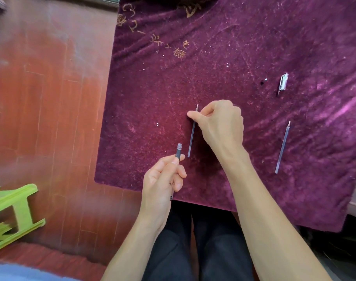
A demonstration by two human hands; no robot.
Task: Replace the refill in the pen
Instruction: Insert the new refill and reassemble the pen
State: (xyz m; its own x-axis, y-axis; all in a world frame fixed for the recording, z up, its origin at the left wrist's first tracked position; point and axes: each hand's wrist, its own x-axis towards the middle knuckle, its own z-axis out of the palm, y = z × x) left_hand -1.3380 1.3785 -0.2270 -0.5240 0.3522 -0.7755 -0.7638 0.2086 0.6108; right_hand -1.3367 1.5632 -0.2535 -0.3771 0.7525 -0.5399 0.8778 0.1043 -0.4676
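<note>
— How many refills on the purple cloth [244,47]?
— Two refills: one [192,134] at centre, one [282,148] toward three o'clock.
— Pen parts?
— One barrel [178,153] toward six o'clock, one clear clip cap [283,83] toward two o'clock.
— Hands?
— Two hands: left [163,179], right [219,122].
— Anything else?
— One green stool [13,211], at eight o'clock.

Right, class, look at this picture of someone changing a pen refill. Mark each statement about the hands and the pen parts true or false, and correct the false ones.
1. The left hand holds the pen barrel. True.
2. The right hand is empty. False: it pinches a refill near its tip.
3. A second refill lies on the purple cloth, right of both hands. True.
4. The pen cap is fitted on the barrel. False: it lies apart on the cloth.
5. The green stool stands on the cloth. False: it is on the floor.
</note>
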